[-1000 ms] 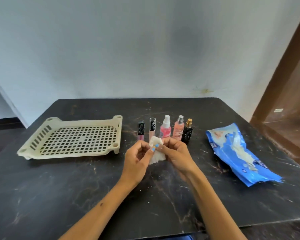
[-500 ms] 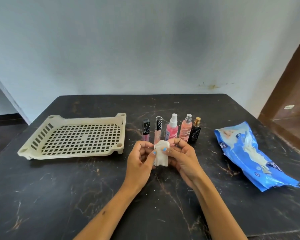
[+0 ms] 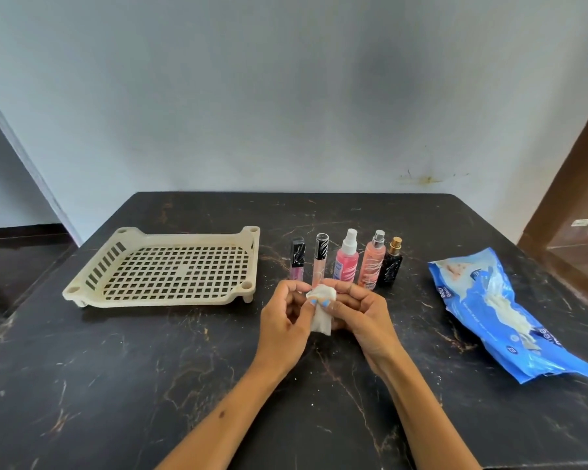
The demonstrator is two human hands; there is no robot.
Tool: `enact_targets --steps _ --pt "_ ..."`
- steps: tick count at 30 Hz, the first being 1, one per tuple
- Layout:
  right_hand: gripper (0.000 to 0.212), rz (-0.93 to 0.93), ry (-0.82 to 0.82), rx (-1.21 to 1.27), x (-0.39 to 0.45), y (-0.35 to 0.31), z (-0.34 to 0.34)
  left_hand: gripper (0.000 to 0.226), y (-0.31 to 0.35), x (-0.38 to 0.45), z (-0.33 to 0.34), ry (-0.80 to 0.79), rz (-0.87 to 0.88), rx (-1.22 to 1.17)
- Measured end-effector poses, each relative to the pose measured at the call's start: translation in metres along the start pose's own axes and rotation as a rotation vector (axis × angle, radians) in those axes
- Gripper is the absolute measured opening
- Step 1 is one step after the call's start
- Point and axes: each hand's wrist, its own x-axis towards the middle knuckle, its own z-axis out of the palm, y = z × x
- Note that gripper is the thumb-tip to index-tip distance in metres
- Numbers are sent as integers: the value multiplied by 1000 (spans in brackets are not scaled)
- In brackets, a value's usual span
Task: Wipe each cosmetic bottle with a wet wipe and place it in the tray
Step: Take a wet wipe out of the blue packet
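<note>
Pinching a white wipe (image 3: 321, 308) between them, the left hand (image 3: 284, 322) and right hand (image 3: 360, 313) hover over the desk (image 3: 150, 385), fingers curled on the cloth. Five bottles (image 3: 346, 259) stand in a row just behind, none in the tray (image 3: 163, 266) at left. A blue pack (image 3: 503, 310) lies right.

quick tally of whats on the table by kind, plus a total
Lip gloss tubes: 2
Spray bottles: 3
Tray: 1
Wipe pack: 1
Wipe: 1, held by left hand and right hand
Total: 8
</note>
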Motion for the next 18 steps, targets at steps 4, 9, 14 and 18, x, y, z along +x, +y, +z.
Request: enact_targets --steps 4,9,14,18 --pt "32 -22 -4 -28 -1 0 2 17 -1 -1 0 14 19 38" --pt "26 -55 93 -24 -5 0 3 19 0 -2 0 26 -8 38" --pt "20 -136 275 -215 -10 -11 -20 16 1 -2 0 30 -30 -12" --pt "18 -298 650 -575 -10 -36 -40 14 1 -2 0 19 -18 -6"
